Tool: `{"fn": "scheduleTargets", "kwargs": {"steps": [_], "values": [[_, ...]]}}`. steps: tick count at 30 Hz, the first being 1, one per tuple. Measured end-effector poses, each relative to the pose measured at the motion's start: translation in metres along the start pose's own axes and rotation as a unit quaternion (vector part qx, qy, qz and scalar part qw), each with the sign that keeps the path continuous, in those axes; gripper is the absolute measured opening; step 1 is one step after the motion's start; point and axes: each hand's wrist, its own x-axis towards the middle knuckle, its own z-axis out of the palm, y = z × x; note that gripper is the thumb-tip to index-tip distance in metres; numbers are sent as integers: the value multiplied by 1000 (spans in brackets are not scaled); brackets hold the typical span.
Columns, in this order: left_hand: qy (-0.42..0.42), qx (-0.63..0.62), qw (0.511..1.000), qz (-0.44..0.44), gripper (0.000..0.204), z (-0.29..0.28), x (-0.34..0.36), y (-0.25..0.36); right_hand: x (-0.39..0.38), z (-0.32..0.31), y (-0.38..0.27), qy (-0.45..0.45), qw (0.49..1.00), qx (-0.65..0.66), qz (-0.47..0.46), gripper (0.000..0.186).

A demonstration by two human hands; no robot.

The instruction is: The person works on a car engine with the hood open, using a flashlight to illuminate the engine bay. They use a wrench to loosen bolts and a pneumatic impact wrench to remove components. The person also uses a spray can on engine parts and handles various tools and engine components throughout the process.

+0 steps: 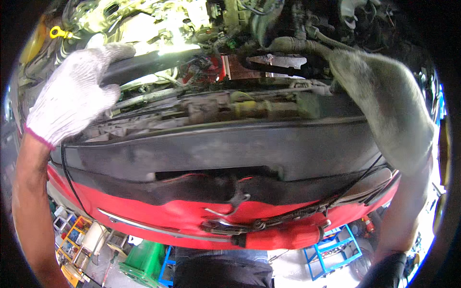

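My left hand (77,91), in a white knit glove with a purple cuff edge, is closed around a long black bar-shaped work light (139,65) above the engine bay. Bright light falls on the engine parts (144,26) beyond it. My right hand (370,81), in a dirtier grey glove, reaches in from the right. One finger stretches left beside dark hoses (314,36), and the thumb points down. The other fingers are mostly hidden, and I see nothing held there. Between my hands lies a gap with red and brown parts (235,66).
A black front panel (216,146) crosses the near side of the bay. On the red bodywork below lie metal tools (254,224) and a thick red cylindrical handle (283,237). A yellow ring handle (57,32) rises at far left. A green bin (141,264) and blue frame (336,254) stand on the floor.
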Motion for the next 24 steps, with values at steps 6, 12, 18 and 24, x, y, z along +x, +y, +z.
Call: {"fn": "scheduleTargets", "kwargs": {"steps": [6, 12, 18, 24], "values": [[16, -5, 1000, 12, 54, 10, 27, 33, -26, 6, 10, 46, 998, -32, 12, 33], [33, -42, 998, 25, 53, 16, 27, 43, -26, 15, 16, 47, 997, -54, 1, 32], [-11, 21, 999, 41, 55, 28, 26, 29, -24, 8, 3, 29, 994, -108, 4, 32], [-53, -47, 996, 50, 59, 14, 14, -16, -9, -3, -14, -22, 982, -187, 4, 32]]}}
